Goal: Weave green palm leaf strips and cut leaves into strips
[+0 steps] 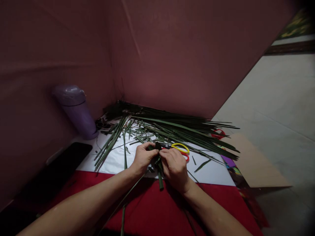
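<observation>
1. Nearest, the two forearms enter from the lower corners and slant inward over the red cloth (145,213), so that the hands meet near the middle of the view. A narrow leaf strip (123,218) runs down over the cloth, partly covered by the left forearm.
2. The left hand (144,158) is bent inward, back of the hand up, fingers curled and thumb pointing right. It pinches the upper part of a dark green leaf piece (159,170).
3. The right hand (175,168) faces it, knuckles raised, wrist angled to the left, thumb and fingertips drawn together on the same piece. Its grip is a pinch too; the exact contact is partly hidden by the fingers.
4. The leaf piece sits between the two hands, its blunt lower end hanging toward the red cloth.
5. Just beyond the right hand lie scissors (183,150) with one yellow and one red handle loop.
6. Beneath and beyond spreads a white sheet (211,173), strewn with leaf clippings (202,165).
7. Farther back, a bundle of long green leaves (182,126) stretches rightward; a purple tumbler (80,113) stands at the left, before the pink wall (167,59).
</observation>
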Tool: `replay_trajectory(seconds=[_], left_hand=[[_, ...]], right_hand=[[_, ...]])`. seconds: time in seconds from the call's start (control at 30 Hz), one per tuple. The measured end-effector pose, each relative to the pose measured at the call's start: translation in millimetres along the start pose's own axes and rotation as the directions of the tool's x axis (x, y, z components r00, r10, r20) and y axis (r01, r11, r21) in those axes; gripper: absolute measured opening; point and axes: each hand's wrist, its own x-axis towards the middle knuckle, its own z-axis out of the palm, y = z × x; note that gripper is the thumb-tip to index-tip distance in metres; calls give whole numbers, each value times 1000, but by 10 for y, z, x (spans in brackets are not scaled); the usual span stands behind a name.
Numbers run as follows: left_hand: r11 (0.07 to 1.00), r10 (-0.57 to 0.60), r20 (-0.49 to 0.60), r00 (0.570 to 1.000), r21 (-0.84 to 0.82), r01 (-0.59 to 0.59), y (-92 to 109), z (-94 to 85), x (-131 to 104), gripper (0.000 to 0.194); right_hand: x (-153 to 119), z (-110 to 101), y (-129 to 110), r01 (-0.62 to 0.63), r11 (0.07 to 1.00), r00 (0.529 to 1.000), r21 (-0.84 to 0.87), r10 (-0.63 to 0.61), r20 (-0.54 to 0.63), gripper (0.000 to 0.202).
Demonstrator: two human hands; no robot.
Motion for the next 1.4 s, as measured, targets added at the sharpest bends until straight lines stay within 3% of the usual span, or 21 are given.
replay_trajectory(seconds=[0.4,0.6,0.77,1.03,1.4], left_hand=[[999,-33,30,999,-41,34,-25,-11,1,18],[998,-50,38,998,-35,51,-9,-18,-11,15],[997,-65,22,998,-43,66,-6,-11,-15,18],[993,-100,10,995,-62,100,67,28,-56,20],[994,-88,31,996,-56,89,9,-6,-22,20]], right_hand=[[-41,39,8,81,993,997,-84,-81,0,22],[-22,25,-4,-69,993,996,93,74,-50,19],[-37,47,3,10,1000,999,8,-10,-49,20],[-3,34,-25,-41,999,996,32,43,-72,18],[-4,48,-26,-81,994,993,76,87,-83,17]])
